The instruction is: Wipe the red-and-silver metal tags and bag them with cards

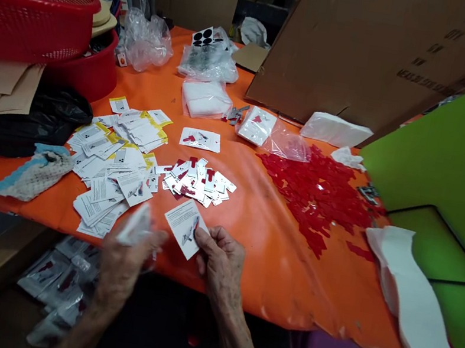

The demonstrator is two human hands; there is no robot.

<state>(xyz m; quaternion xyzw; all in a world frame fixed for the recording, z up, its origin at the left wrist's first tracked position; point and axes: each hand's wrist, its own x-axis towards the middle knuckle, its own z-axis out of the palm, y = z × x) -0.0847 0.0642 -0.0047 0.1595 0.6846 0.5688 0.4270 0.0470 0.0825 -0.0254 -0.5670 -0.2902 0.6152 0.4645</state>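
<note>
My right hand [222,262] pinches a white printed card [183,230] with a small picture of a tool on it, just above the table's front edge. My left hand [124,263], smeared by motion, is closed on a whitish plastic bag [136,226]; its contents are unclear. Beyond the card lies a heap of small flat metal pieces with red parts [199,182]. To the left spreads a pile of printed leaflets [107,194], several with yellow edges. One more printed card [201,139] lies flat behind the heap.
Many flat red pieces [318,195] cover the orange table's [262,263] right side. A blue-white rag [35,172] lies left. Red baskets [27,12] stand back left, a large cardboard box [371,48] back right. Below the edge, filled plastic bags [61,276] sit in a box.
</note>
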